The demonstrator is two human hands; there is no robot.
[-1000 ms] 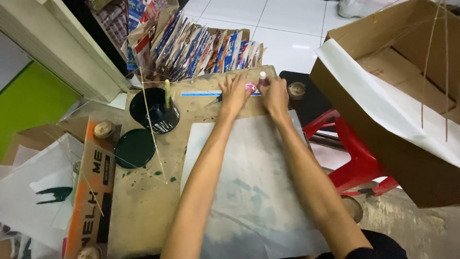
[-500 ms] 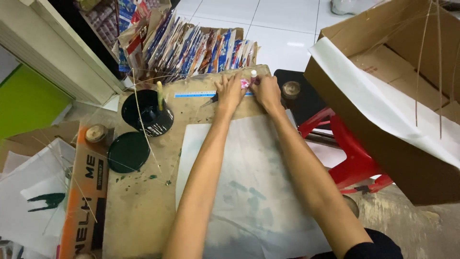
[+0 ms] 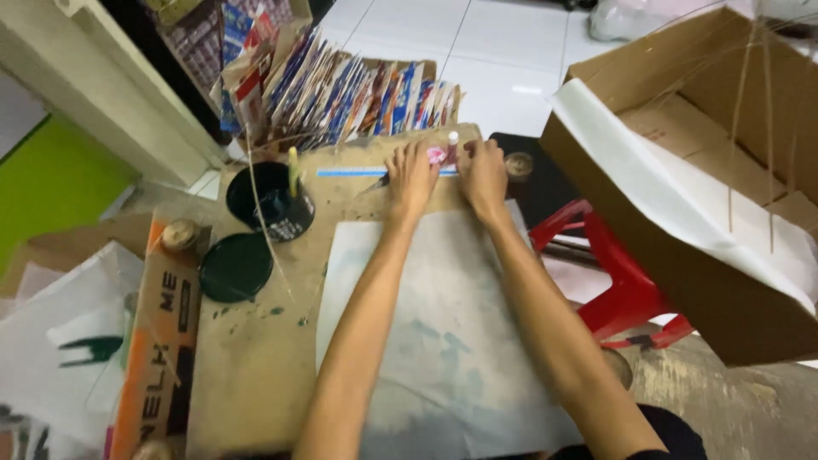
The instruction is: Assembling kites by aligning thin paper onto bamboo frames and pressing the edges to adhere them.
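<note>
My left hand and my right hand reach together to the far edge of a brown cardboard work surface. Between their fingertips sits a small pink object, and a small white-capped tube sticks up by my right fingers. Which hand holds which I cannot tell. A thin blue strip lies along the far edge, running left from my left hand. A large pale sheet of paper with faint green stains lies under my forearms.
A black pot with a stick in it and its dark green lid sit at left. Stacked colourful packets stand behind. A big open cardboard box and a red plastic stool are at right.
Both hands stay together at the far edge on the pink object. The view has shifted slightly; nothing else has visibly moved.
</note>
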